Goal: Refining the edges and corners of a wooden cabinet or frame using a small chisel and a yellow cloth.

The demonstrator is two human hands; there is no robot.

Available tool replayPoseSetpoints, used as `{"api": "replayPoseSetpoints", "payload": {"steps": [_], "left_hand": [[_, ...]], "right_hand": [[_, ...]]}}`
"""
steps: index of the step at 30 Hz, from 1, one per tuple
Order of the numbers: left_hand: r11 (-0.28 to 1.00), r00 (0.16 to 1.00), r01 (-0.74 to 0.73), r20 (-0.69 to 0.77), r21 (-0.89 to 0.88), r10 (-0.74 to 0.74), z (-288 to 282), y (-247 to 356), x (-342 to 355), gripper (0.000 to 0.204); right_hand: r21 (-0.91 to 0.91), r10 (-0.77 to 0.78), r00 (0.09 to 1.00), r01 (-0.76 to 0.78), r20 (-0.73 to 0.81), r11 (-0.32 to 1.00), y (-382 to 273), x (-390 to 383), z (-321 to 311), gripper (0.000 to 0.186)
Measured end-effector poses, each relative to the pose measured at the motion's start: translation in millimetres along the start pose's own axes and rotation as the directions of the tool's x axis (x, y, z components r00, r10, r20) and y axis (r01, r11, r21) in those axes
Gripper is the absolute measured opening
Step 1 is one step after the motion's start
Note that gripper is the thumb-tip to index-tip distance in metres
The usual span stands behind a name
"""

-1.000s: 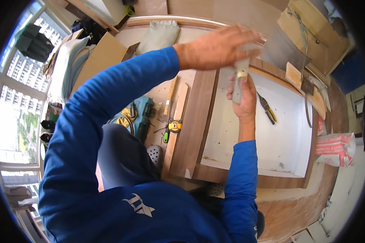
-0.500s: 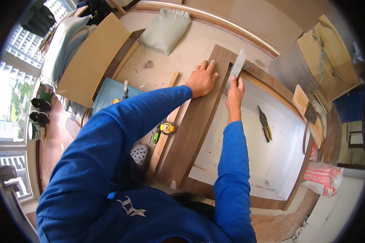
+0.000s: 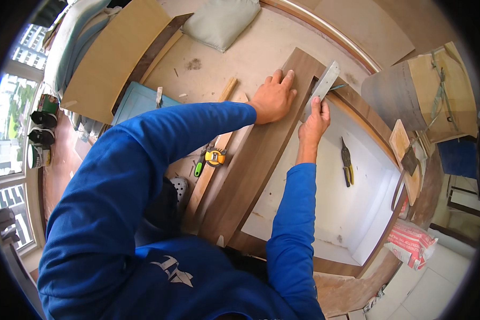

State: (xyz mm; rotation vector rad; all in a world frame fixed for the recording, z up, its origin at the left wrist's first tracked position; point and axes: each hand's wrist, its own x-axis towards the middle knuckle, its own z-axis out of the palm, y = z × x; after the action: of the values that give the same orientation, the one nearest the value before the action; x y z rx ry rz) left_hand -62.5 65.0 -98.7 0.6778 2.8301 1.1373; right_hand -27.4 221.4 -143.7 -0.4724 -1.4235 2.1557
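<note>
My left hand (image 3: 274, 98) lies on the far end of a brown wood-grain board (image 3: 250, 160), fingers stretched over its face and the thumb side hidden. My right hand (image 3: 314, 124) pinches a flat silver metal strip (image 3: 327, 78) between thumb and fingers. The strip is tilted beside the board's far right edge, over the corner of a wooden cabinet frame (image 3: 361, 113). A thin dark-green piece (image 3: 338, 86) sticks out behind it. The board lies along the left side of the frame, whose inside is a white panel (image 3: 325, 197).
Yellow-handled pliers (image 3: 347, 162) lie on the white panel. Left of the board are a yellow tape measure (image 3: 215, 157), a green-handled tool (image 3: 199, 167) and a wooden strip (image 3: 204, 184). A grey sack (image 3: 221, 24) lies at the back; a red-and-white bag (image 3: 412, 244) stands right.
The whole view has shifted, with the floor things sliding up or left. Both hands keep nearly the same places on the board and metal strip; the strip looks slightly more tilted.
</note>
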Motion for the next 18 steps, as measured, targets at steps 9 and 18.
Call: {"api": "replayPoseSetpoints", "payload": {"steps": [9,18], "left_hand": [[0.999,1.0,0.017,0.002,-0.036,-0.017,0.7,8.9,-1.5,0.06],[1.0,1.0,0.009,-0.023,-0.029,-0.009,3.8,6.8,-0.7,0.059]], "right_hand": [[-0.079,0.002,1.0,-0.001,0.014,0.997,-3.3,-22.2,-18.5,0.03],[-0.07,0.051,0.999,-0.051,0.002,0.996,-11.2,-59.9,-23.8,0.035]]}}
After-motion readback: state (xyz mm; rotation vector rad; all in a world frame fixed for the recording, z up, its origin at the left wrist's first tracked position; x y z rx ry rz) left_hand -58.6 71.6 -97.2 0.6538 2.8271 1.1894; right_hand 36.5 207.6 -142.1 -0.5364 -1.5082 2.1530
